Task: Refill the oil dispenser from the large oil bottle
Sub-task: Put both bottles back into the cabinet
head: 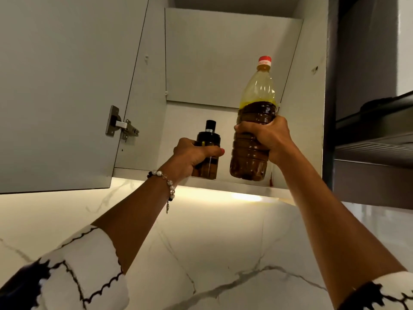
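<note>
Both arms reach up into an open wall cabinet. My right hand (267, 139) grips the large oil bottle (257, 101) around its middle; it is clear plastic with a red cap, dark oil filling the lower two thirds. The bottle stands upright at the front of the cabinet's bottom shelf (243, 187); whether its base touches the shelf is unclear. My left hand (192, 156) holds the small oil dispenser (207, 139), a dark glass bottle with a black spout top, left of the large bottle. The dispenser's lower part shows a little oil.
The cabinet door (67, 86) hangs open on the left, its metal hinge (121, 126) showing. A dark range hood (375, 142) juts out on the right. Below the cabinet is a lit white marble-pattern wall (212, 242).
</note>
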Action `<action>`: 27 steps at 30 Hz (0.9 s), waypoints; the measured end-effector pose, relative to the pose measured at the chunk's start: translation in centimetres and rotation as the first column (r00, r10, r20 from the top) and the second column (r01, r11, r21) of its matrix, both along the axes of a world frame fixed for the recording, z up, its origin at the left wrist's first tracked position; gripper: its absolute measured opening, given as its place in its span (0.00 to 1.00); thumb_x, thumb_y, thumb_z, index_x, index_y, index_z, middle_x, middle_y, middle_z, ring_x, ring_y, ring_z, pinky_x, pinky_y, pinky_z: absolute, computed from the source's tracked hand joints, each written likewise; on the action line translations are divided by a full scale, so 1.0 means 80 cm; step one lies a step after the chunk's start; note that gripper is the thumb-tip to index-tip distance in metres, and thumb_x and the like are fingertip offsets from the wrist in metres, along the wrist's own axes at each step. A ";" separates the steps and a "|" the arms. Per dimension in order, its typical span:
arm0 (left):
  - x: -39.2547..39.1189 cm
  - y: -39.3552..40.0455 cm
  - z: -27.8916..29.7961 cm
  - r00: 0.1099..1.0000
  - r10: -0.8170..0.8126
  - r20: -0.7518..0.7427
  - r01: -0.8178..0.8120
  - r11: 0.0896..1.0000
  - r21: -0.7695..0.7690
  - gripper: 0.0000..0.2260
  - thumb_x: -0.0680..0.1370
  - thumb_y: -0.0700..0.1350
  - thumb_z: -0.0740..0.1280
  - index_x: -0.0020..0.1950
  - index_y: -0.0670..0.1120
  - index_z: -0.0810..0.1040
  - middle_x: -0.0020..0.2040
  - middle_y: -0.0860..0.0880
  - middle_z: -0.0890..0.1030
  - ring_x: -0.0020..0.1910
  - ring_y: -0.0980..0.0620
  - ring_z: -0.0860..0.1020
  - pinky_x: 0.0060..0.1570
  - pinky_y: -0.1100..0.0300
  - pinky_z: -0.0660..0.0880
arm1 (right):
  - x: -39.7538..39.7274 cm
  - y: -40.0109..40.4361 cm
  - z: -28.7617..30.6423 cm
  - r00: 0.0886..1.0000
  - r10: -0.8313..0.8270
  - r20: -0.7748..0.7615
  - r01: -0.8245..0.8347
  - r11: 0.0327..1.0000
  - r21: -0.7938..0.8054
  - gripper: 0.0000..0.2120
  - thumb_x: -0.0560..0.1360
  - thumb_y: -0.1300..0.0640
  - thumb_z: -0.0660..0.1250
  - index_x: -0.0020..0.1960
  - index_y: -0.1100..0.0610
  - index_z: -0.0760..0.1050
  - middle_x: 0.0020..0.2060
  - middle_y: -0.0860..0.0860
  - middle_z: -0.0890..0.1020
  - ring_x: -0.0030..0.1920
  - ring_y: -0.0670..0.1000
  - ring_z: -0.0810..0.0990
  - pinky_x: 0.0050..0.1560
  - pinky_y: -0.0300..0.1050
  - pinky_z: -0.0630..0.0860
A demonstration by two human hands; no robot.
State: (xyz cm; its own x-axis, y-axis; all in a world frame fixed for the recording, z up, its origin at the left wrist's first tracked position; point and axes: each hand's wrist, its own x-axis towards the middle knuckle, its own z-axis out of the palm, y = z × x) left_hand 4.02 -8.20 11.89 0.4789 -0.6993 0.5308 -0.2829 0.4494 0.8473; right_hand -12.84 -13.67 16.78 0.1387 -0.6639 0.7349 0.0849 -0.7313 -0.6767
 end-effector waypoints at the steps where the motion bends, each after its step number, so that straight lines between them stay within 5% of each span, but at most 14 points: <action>1: 0.000 -0.006 -0.001 1.000 -0.009 -0.007 0.009 1.000 0.006 0.28 0.64 0.50 0.81 0.59 0.44 0.76 0.50 0.46 0.82 0.42 0.51 0.81 0.29 0.61 0.73 | 0.002 -0.009 -0.001 1.000 -0.005 0.000 0.005 1.000 0.012 0.36 0.47 0.47 0.81 0.54 0.53 0.76 0.45 0.53 0.84 0.42 0.55 0.85 0.46 0.56 0.82; 12: 0.011 -0.046 0.002 0.997 -0.079 -0.018 0.081 0.992 0.100 0.19 0.68 0.44 0.78 0.54 0.45 0.77 0.48 0.45 0.82 0.41 0.49 0.80 0.34 0.56 0.75 | 0.036 -0.079 -0.016 0.998 -0.057 -0.001 0.057 0.998 0.030 0.47 0.44 0.37 0.77 0.59 0.52 0.71 0.49 0.52 0.81 0.46 0.55 0.83 0.47 0.55 0.82; 19: 0.012 -0.039 0.001 0.997 -0.074 -0.012 0.075 0.991 0.109 0.21 0.69 0.42 0.77 0.59 0.40 0.77 0.55 0.41 0.82 0.52 0.42 0.81 0.56 0.43 0.77 | 0.040 -0.093 -0.026 0.996 -0.086 -0.015 0.087 0.996 0.015 0.44 0.54 0.38 0.78 0.64 0.53 0.67 0.52 0.52 0.79 0.49 0.54 0.81 0.50 0.53 0.80; 27: -0.001 -0.028 -0.007 0.976 0.214 0.045 -0.214 0.977 -0.003 0.19 0.70 0.42 0.77 0.57 0.39 0.78 0.53 0.46 0.80 0.50 0.49 0.77 0.48 0.57 0.73 | 0.020 -0.081 -0.049 0.974 -0.220 -0.045 0.214 0.970 -0.119 0.39 0.66 0.36 0.72 0.68 0.55 0.64 0.58 0.55 0.77 0.56 0.56 0.78 0.56 0.56 0.77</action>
State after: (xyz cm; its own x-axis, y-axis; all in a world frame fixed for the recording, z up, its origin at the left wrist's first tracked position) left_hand 3.90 -10.40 11.35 0.5936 -0.5842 0.5535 -0.4098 0.3725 0.8327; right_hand -11.21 -20.18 12.85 0.0442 -0.5960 0.8018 -0.1208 -0.7998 -0.5879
